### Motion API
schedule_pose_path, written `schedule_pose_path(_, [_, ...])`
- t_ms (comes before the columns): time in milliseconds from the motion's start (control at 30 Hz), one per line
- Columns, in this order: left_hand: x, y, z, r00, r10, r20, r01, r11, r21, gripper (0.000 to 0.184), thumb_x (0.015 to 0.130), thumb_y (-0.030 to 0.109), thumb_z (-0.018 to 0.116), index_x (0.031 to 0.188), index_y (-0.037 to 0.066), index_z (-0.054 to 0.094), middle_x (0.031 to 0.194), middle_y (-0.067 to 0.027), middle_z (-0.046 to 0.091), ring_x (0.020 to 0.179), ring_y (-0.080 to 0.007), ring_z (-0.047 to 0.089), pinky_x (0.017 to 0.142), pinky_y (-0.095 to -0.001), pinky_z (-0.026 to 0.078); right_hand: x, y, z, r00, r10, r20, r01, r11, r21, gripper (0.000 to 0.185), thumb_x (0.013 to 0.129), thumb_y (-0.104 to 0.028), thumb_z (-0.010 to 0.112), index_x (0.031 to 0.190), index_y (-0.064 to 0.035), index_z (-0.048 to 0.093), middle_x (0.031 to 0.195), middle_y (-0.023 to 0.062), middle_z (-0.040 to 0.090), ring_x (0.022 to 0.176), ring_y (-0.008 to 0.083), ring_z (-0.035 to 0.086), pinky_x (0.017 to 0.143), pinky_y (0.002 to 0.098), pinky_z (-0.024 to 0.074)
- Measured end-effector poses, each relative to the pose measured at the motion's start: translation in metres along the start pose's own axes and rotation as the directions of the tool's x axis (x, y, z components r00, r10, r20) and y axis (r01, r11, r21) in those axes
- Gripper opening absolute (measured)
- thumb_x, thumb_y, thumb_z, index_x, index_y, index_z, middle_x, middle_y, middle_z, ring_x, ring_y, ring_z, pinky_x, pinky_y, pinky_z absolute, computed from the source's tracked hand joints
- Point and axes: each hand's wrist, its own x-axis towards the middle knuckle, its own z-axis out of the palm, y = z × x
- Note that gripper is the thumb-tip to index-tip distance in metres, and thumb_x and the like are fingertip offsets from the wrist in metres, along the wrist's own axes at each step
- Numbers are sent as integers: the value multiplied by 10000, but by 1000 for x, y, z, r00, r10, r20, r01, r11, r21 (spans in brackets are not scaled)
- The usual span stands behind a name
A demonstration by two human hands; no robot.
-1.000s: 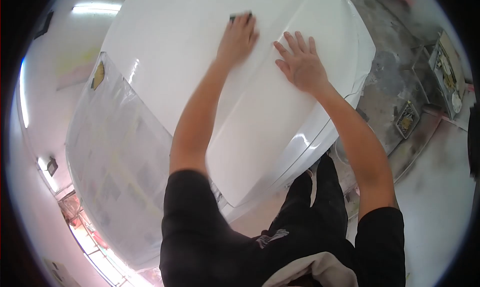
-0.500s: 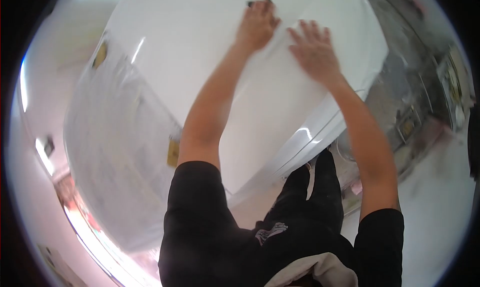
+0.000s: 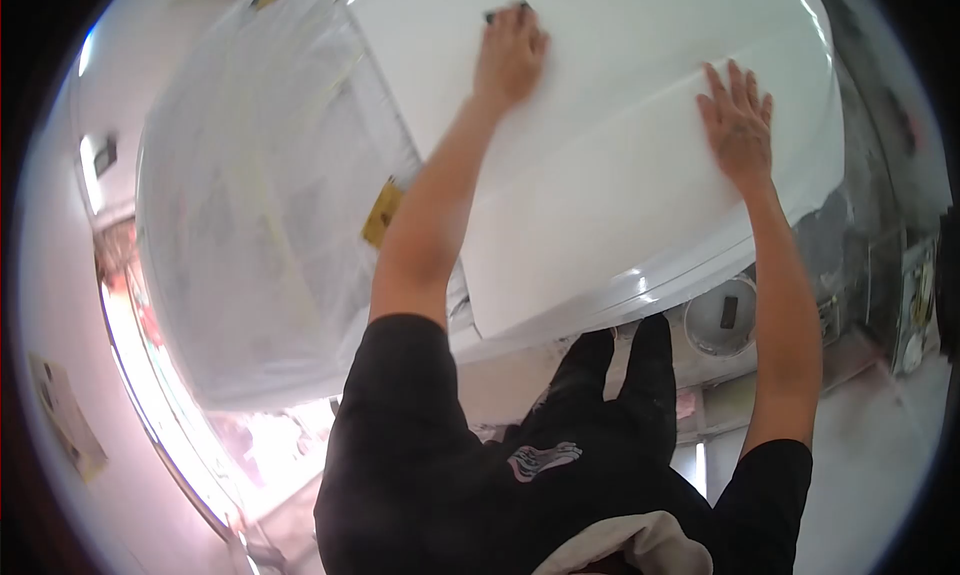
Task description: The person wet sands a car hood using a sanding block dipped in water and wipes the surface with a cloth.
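A glossy white car hood spreads out in front of me. Near its upper part, my left hand presses down with curled fingers over a small black block. Only the block's dark ends show past my fingertips; the rest is covered, so its exact kind is unclear. To the right, my right hand lies flat on the hood with fingers spread and nothing in it. A raised crease runs across the panel between the two hands.
Clear plastic sheeting covers the car's glass area at left, with a yellow patch at its edge close to my left arm. A round bucket with a dark block-shaped thing stands below the hood's front edge. Bright doorway at lower left.
My right hand has slid right, farther from the left one. The left hand keeps the black block at nearly the same spot in view. The camera has turned, bringing the bucket into sight.
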Motion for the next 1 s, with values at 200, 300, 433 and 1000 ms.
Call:
schedule_pose_path(200, [-195,47,-108,954,-177,244,189,982,-28,530,1028,211,531,1514,14,450,1634,-207,344,1518,-409,295,1254,-499,222,3,0,3,1000,-8,-15,8,1000,-10,509,1081,-460,440,1549,-260,471,1618,120,412,1508,386,347,1229,593,245])
schedule_pose_path(300, [-133,-16,-85,972,-167,164,180,981,-66,494,1058,221,481,1506,13,462,1613,-211,374,1491,-431,323,1234,-497,249,3,0,3,999,-12,-35,12,1000,-8,511,1082,-465,436,1550,-261,470,1614,122,418,1509,388,345,1227,595,250])
schedule_pose_path(433, [-84,-29,-68,956,-294,6,294,955,32,472,1039,215,501,1444,-29,491,1539,-257,437,1446,-444,364,1202,-506,298,3,4,7,997,-44,-62,45,999,11,514,1081,-461,439,1551,-253,468,1616,129,410,1506,401,342,1222,603,254])
schedule_pose_path(1000, [-31,15,-34,993,87,81,-81,994,-78,509,1030,264,525,1443,-30,486,1541,-264,413,1429,-470,368,1194,-579,294,2,-1,-5,1000,-1,27,-1,998,61,524,1069,-409,469,1546,-192,472,1629,156,368,1518,406,312,1234,613,216])
